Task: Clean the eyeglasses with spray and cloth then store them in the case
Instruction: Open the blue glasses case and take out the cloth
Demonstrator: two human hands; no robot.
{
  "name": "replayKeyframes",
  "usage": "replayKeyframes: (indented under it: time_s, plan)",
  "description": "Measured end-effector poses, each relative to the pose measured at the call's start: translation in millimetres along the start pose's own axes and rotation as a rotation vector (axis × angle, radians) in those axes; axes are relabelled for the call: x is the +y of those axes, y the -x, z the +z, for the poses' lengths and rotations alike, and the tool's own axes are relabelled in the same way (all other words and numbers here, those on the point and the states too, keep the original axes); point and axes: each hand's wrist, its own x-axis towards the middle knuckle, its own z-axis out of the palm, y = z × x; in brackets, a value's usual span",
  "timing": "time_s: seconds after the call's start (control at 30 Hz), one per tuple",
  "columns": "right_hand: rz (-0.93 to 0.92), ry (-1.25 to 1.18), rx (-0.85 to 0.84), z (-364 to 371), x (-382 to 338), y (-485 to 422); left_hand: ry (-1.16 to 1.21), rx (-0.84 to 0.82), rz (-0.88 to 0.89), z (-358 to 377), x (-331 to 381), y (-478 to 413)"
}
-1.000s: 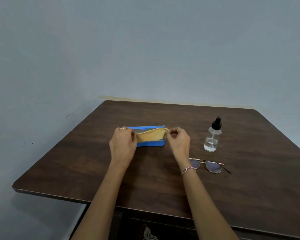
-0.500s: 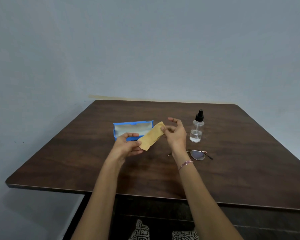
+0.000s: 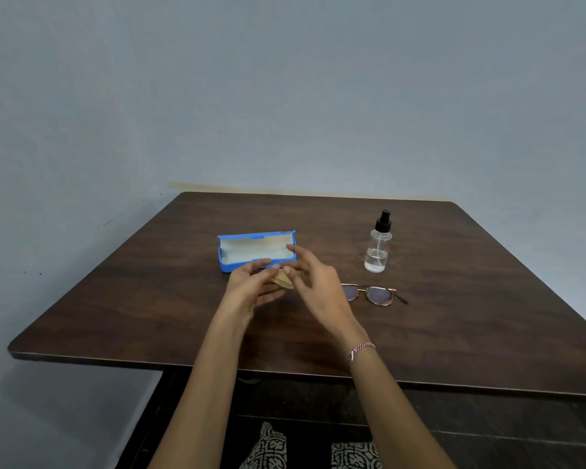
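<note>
Cloth, stretched long moments ago, now being bunched small at frame centre, before open case. Left hand gripping it; right hand touching it, grip unclear. Eyeglasses lying untouched right of centre; spraying seemingly coming next.

A plain blue-grey wall fills the view above and to the left. A yellowish stain runs along it just above the far edge of a dark wood-grain table, which shows 3 rounded corners. Small dark specks mark the wall at left. A dark base sits under the table. The light is soft and even.
</note>
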Motion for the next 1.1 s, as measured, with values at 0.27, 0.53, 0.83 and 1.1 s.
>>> replayKeyframes:
  time_s: [0.27,0.53,0.83,1.1]
  plan:
    - [0.517,-0.584,0.189,5,6,8,0.015,-0.069,0.060,-2,1,4]
    - [0.453,-0.692,0.199,17,13,-2,-0.234,-0.084,0.110,-14,-6,7]
    - [0.388,-0.580,-0.085,24,21,-7,-0.253,-0.065,0.078,-26,-6,-6]
    - [0.190,0.339,-0.034,31,25,-14,-0.807,0.158,0.241,-20,-16,-22]
